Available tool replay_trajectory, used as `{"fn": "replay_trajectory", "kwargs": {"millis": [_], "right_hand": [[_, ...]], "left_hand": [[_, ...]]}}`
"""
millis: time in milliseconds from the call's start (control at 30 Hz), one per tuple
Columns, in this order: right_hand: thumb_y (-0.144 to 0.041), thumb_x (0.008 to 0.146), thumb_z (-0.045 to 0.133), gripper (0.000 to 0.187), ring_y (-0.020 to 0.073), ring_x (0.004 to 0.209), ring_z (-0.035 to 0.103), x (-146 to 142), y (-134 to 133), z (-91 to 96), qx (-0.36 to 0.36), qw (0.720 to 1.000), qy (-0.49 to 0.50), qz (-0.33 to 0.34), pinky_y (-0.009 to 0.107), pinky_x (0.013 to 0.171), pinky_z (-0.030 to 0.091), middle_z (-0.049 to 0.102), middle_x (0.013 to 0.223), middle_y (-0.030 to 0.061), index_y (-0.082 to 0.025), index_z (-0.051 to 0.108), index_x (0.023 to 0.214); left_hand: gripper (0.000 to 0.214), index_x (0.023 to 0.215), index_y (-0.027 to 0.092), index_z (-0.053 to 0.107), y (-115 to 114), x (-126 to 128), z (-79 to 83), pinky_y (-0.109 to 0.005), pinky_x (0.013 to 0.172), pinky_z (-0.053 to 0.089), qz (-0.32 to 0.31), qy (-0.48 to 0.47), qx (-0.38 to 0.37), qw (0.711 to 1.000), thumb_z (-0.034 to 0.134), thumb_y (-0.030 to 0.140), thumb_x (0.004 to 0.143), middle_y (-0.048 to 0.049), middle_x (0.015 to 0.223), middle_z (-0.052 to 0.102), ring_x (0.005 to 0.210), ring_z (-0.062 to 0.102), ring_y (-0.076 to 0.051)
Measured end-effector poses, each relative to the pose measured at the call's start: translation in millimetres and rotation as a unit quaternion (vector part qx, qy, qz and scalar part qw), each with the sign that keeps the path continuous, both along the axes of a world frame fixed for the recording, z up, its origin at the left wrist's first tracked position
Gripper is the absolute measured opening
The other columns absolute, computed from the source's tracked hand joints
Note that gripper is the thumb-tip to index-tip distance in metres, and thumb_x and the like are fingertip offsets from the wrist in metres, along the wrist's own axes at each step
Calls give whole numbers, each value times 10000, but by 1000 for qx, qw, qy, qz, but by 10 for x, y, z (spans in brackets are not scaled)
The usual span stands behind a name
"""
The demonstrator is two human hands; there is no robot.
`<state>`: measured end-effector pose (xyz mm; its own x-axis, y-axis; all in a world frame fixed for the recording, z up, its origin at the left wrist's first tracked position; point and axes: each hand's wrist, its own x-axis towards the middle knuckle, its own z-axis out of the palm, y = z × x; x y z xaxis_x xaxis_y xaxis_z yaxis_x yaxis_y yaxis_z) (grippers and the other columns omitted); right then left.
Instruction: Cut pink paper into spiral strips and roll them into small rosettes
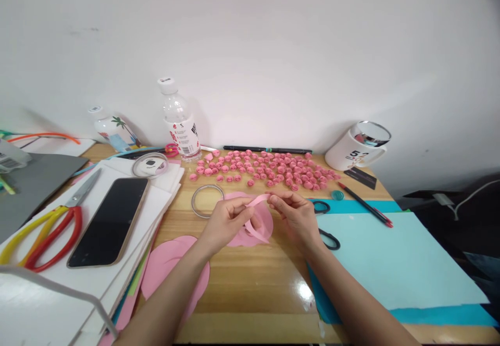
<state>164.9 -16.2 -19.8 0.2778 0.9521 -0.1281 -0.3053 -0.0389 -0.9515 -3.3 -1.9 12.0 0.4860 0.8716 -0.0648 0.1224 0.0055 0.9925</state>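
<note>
Between my two hands a pink paper strip [260,199] is stretched, curling down in a loose loop below the fingers. My left hand [230,221] is closed, pinching the strip between thumb and fingers. At the strip's other end, my right hand [295,211] pinches it too. Underneath lies a pink paper piece with a wavy edge [240,238], partly hidden by the strip and my left hand. More pink paper rounds [167,262] rest by my left forearm. Behind the hands spread many small rolled pink paper roses [287,170].
Left, red-and-yellow-handled scissors [64,221] and a phone [111,221] lie on stacked paper. A tape roll [207,201] is near my left hand. Black-handled scissors [330,239] and light blue sheets [394,262] lie right. A bottle [182,127] and mug [353,148] stand behind.
</note>
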Motion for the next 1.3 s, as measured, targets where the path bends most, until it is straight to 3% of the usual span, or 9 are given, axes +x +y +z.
{"fn": "replay_trajectory", "kwargs": {"millis": [133, 333, 500, 733, 1000, 1167, 1300], "right_hand": [[-300, 599, 777, 178, 130, 639, 618, -2, -1, -13, -10, 1000, 16, 19, 285, 696, 499, 688, 649, 13, -186, 699, 711], [-283, 582, 782, 187, 120, 583, 591, -37, -39, 31, 3, 999, -13, 43, 260, 611, 488, 666, 644, 5, -183, 676, 698], [-277, 559, 793, 169, 102, 532, 554, -57, -43, 54, 7, 999, -23, 45, 237, 557, 458, 643, 581, -8, -186, 666, 624], [-335, 642, 742, 230, 161, 714, 650, -28, -31, 18, -9, 997, -15, 78, 314, 746, 503, 716, 743, 34, -208, 722, 832], [-303, 575, 788, 209, 130, 614, 617, -48, -31, 46, -3, 999, 0, 51, 282, 657, 503, 675, 660, 1, -196, 681, 719], [-293, 592, 779, 179, 111, 574, 576, -41, -32, 31, 20, 998, -20, 54, 253, 599, 474, 655, 641, -8, -196, 661, 686], [-299, 605, 776, 166, 120, 623, 598, -26, -34, 19, 16, 998, -27, 52, 264, 650, 481, 688, 698, 8, -202, 687, 706]], "left_hand": [[193, 727, 135, 653, 11, 3, -11, -225, 653, 449, 9, -29, 0, 1000, 542, 269, 810, -40, 709, 667, 676, 595, -129], [224, 798, 136, 660, -10, -6, -40, -200, 507, 408, 1, 2, -35, 999, 566, 340, 801, -15, 611, 641, 532, 556, -102], [321, 605, 139, 623, -17, -1, -22, -209, 547, 430, -15, -2, -10, 1000, 520, 337, 835, -18, 580, 636, 541, 579, -105], [302, 629, 143, 645, -1, 4, -52, -226, 624, 466, 36, -11, -7, 999, 507, 304, 844, -21, 580, 655, 572, 602, -115], [280, 617, 154, 644, -7, 10, -48, -215, 509, 440, 42, 1, -14, 999, 531, 313, 819, -10, 606, 642, 508, 563, -102], [258, 656, 147, 662, -6, 8, -32, -220, 537, 454, 30, -12, -24, 999, 545, 318, 808, -21, 610, 648, 541, 566, -109], [244, 672, 143, 662, -5, 7, -37, -221, 551, 453, 33, -17, -33, 999, 564, 326, 798, -17, 615, 641, 555, 564, -107]]}}
